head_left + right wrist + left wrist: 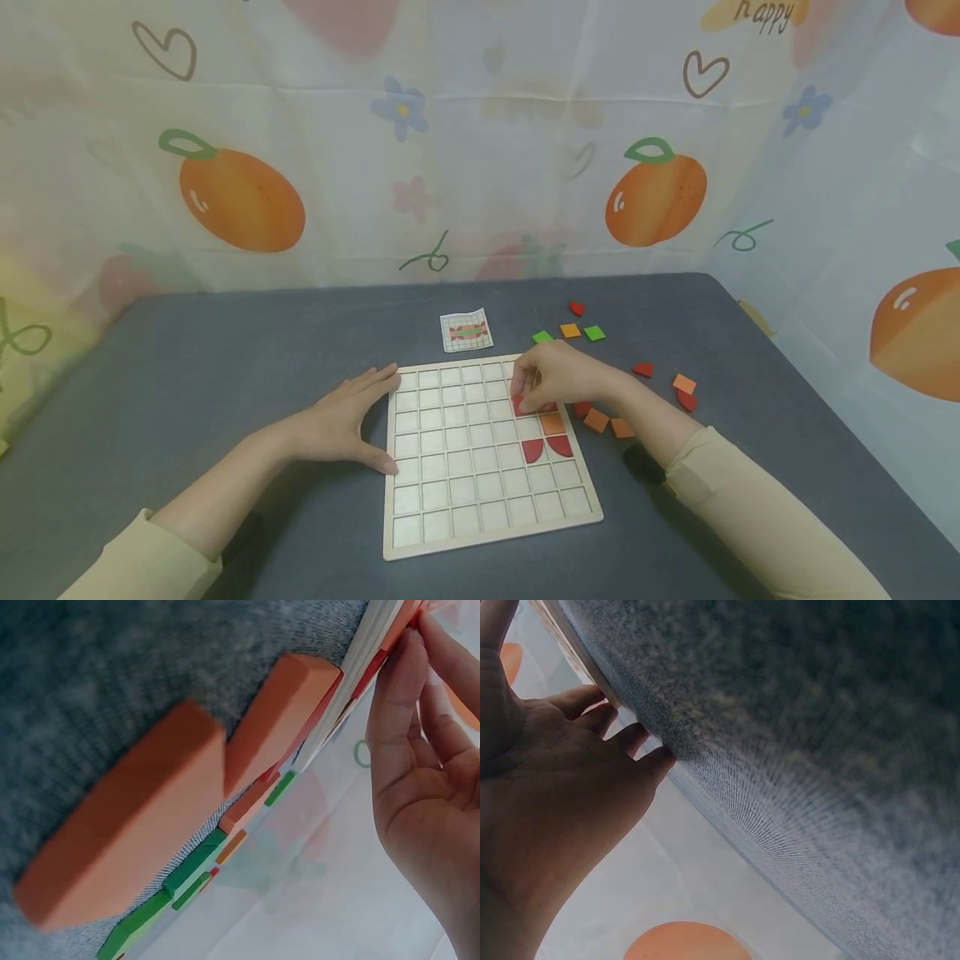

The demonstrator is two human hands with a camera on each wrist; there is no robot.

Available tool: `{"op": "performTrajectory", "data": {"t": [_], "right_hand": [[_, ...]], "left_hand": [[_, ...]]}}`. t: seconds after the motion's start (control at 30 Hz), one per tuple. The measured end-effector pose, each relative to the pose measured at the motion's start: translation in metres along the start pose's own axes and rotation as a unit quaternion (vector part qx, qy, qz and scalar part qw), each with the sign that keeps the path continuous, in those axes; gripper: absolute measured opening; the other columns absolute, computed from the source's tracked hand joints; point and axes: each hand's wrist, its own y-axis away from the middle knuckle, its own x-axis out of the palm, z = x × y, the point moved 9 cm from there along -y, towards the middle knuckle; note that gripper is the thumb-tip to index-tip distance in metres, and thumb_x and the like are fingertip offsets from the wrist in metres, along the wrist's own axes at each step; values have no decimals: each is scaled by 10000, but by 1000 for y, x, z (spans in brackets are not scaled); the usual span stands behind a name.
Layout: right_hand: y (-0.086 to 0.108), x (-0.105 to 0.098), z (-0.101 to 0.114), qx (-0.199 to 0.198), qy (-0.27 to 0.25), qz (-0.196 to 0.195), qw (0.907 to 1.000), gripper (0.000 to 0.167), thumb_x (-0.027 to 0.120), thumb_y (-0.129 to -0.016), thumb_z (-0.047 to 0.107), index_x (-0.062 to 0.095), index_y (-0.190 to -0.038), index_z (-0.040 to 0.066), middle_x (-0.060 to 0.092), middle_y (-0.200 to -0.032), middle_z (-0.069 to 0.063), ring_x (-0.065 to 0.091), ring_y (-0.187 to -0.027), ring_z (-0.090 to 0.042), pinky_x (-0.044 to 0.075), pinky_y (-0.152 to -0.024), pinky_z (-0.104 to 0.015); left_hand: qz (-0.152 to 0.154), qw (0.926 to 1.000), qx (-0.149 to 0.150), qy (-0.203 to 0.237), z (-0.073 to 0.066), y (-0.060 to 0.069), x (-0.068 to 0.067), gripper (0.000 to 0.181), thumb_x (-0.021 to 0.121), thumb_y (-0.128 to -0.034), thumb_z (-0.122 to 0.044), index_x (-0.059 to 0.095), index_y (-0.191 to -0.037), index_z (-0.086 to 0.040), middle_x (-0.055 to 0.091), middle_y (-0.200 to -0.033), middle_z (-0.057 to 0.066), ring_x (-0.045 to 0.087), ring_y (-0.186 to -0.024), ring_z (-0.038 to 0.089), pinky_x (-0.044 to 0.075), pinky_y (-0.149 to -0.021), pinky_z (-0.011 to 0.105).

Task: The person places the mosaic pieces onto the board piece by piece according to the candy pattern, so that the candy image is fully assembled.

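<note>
Hands number two, and we see one board (450,458) between them on the dark worktop (300,533). We find the left hand (337,421) spread wide, fingers and thumb at the board's left edge, while the right hand (558,371) pinches one red piece (517,405) low over the board's far right part. We count seven columns and seven rows of white square cells inside a pale, cream frame. Near the right edge we see two red quarter-rounds (559,447) side by side, one orange tile (552,423) just far of them, and another red shape (550,407) partly behind the hand. Off the board, to the right, we count four loose red pieces (642,368), three orange blocks (622,427), one yellow-orange tile (570,331) and at least two green tiles (595,332); the arm may hide others. One patterned card (467,331) lies just beyond the board's far edge.
</note>
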Motion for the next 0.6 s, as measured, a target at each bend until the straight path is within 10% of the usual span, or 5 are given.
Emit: {"op": "performTrajectory", "data": {"t": [0.6], "right_hand": [[2, -5, 2, -130, 157, -77, 9998, 66, 750, -853, 133, 755, -919, 141, 721, -732, -5, 657, -628, -151, 547, -614, -277]], "left_hand": [[-17, 10000, 9, 29, -3, 1, -1, 1218, 843, -651, -581, 262, -1546, 6, 171, -1660, 188, 130, -1522, 479, 132, -1188, 705]]}}
